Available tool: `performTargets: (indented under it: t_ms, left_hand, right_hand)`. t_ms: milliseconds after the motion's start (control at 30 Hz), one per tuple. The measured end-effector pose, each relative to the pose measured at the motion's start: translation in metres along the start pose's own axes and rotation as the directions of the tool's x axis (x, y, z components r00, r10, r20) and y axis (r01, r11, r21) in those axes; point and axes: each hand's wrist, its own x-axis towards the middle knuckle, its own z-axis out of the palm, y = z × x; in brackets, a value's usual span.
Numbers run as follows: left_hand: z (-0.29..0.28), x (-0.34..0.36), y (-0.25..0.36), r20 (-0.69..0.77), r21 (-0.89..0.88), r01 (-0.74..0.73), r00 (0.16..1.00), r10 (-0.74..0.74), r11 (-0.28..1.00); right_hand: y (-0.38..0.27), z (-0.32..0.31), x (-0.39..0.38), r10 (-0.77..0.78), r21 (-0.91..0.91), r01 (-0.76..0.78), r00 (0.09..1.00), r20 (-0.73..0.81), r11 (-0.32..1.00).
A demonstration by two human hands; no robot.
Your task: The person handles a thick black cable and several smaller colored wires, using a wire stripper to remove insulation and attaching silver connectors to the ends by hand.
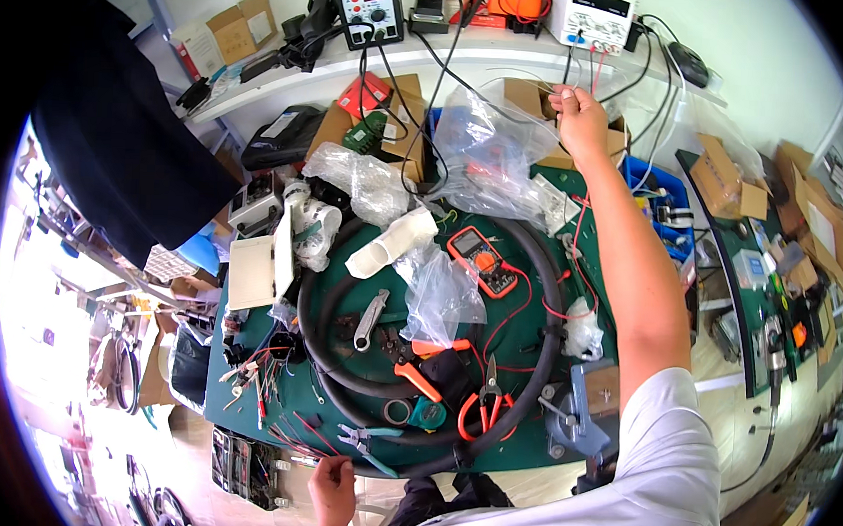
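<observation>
My right hand (580, 124) is raised at the far side of the bench, its fingers pinching a thin wire (516, 76) that trails off to the left. At the near edge my left hand (333, 489) is closed, its fingertips beside several loose red wires (303, 438); what it pinches, if anything, is too small to make out. Just right of it lie teal-handled pliers (369, 435). Orange-handled cutters (487, 407), a wire stripper (418, 379), a teal tape measure (428, 414) and an orange multimeter (484, 260) lie inside a coiled black hose (544, 297).
A vise (579, 416) sits at the bench's near right corner. Plastic bags (487, 153) and cardboard boxes crowd the back, below a shelf with a soldering station (370, 14) and a power supply (592, 17). Dark cloth (131, 137) hangs at left. Blue bins (664, 203) stand right.
</observation>
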Motion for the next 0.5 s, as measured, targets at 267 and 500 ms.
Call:
performTargets:
  t_ms: [267, 500]
  left_hand:
    - [0.006, -0.027, -0.017, -0.144, 0.057, 0.062, 0.988, -0.053, 0.996]
    - [0.013, -0.042, -0.015, -0.165, 0.118, 0.124, 0.981, -0.104, 0.985]
  right_hand:
    - [0.078, 0.053, 0.053, -0.148, -0.454, 0.175, 0.984, 0.094, 0.874]
    - [0.065, 0.049, 0.030, -0.036, -0.259, 0.097, 0.973, 0.229, 0.961]
